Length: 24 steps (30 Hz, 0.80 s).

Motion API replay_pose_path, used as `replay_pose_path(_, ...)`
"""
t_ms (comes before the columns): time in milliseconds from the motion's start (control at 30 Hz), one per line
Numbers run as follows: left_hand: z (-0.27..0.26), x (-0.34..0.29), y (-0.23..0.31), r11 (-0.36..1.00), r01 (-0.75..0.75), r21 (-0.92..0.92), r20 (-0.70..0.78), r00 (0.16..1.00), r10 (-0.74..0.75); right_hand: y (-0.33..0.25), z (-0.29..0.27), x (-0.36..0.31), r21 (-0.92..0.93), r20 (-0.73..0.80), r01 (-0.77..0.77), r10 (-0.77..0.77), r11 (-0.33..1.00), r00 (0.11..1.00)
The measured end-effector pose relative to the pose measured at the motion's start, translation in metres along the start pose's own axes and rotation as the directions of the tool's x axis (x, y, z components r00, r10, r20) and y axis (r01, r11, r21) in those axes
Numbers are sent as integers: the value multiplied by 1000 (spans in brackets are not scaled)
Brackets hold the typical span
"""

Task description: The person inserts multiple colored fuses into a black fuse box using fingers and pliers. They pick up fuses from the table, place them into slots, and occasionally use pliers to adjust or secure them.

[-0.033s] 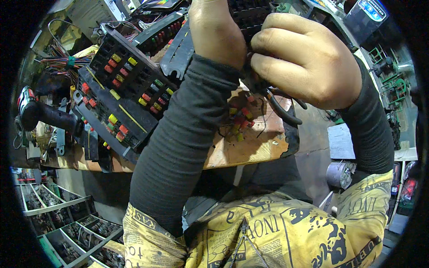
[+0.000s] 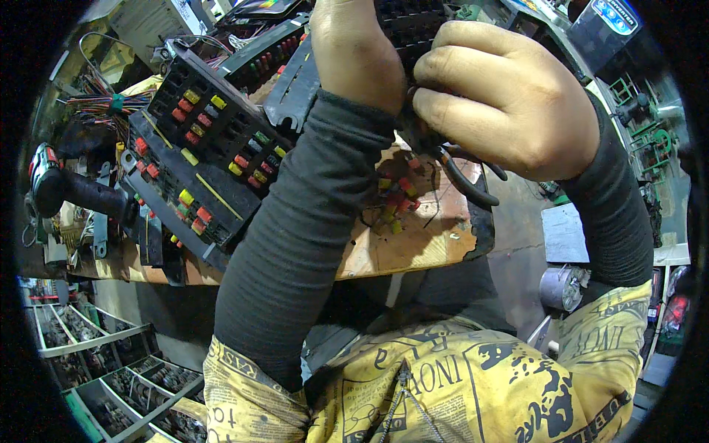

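At the top edge is my left hand [image 2: 354, 52], its fingers cut off by the picture's rim, so its grip cannot be made out. Beside it, my right hand [image 2: 509, 96] is closed, with fingers curled in against a dark fuse box [image 2: 413, 26] with thick black cables [image 2: 469, 184] below. What the fingertips hold is hidden. A larger black fuse box [image 2: 214, 140], dotted with red, yellow and green fuses, lies tilted to the left of my left forearm. Several loose red and yellow fuses [image 2: 402, 196] are scattered on the wooden table [image 2: 421, 247] between my arms.
At the far left lie a black-handled tool [image 2: 81, 193] and a bundle of coloured wires [image 2: 114, 103]. Another black fuse box [image 2: 273, 55] sits behind. Below the table's left end is a divided tray rack [image 2: 125, 369] of small parts. A blue-labelled box [image 2: 609, 26] stands far right.
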<state>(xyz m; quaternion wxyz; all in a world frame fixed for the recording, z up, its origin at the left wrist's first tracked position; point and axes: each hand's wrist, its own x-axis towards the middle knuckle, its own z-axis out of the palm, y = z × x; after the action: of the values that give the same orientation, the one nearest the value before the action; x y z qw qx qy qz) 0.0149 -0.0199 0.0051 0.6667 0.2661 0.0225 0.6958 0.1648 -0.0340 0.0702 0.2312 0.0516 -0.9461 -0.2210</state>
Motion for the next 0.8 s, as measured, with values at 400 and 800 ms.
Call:
replay_pose_path(400,-8,13,8,959,-105,263,-25,993,116,-94,7,-43,373,-111,-543,618,752,778)
replay_pose_path(800,-3,11,8,946,-150,289,-41,985,168,-153,50,-50,276,-129,-811,856,516,501)
